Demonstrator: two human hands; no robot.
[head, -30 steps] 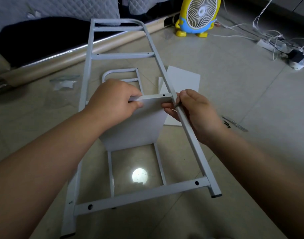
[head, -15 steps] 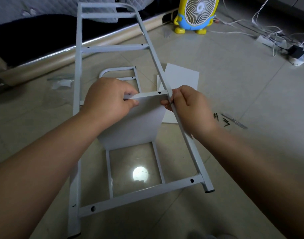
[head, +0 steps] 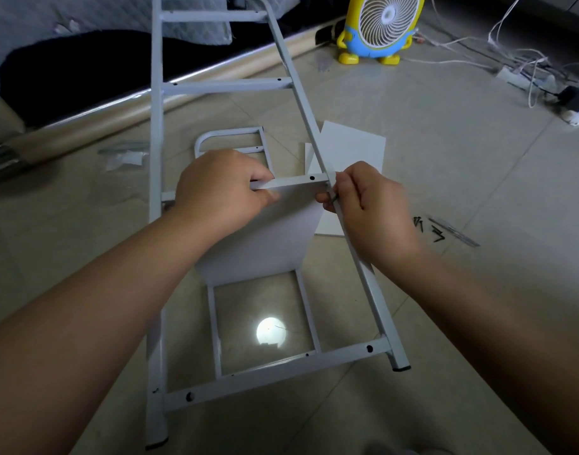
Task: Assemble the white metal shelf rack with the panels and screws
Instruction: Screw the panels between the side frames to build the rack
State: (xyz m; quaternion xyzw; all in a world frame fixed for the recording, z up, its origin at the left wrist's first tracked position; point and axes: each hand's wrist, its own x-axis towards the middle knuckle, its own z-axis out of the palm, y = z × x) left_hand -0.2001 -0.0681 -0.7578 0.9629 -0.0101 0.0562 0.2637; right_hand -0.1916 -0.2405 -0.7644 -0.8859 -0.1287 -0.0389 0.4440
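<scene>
A white ladder-like side frame [head: 226,84] is held tilted above the floor. A white shelf panel [head: 265,238] hangs under its middle rung [head: 294,182]. My left hand [head: 222,188] grips the rung together with the panel's top edge. My right hand [head: 370,205] holds the frame's right rail by the rung joint and pinches something small and dark there, seemingly a screw. A second white frame [head: 230,134] lies flat on the floor below. Another white panel [head: 353,146] lies on the floor behind the rail.
Loose dark screws [head: 429,228] and a thin plastic bag lie on the tiles at right. A yellow fan [head: 380,27] stands at the back, with a power strip and white cables [head: 527,77] further right. A bed edge runs along the back left.
The frame has swung more upright and nearer me, its top now reaching the picture's upper edge. Both hands keep their hold at the middle rung.
</scene>
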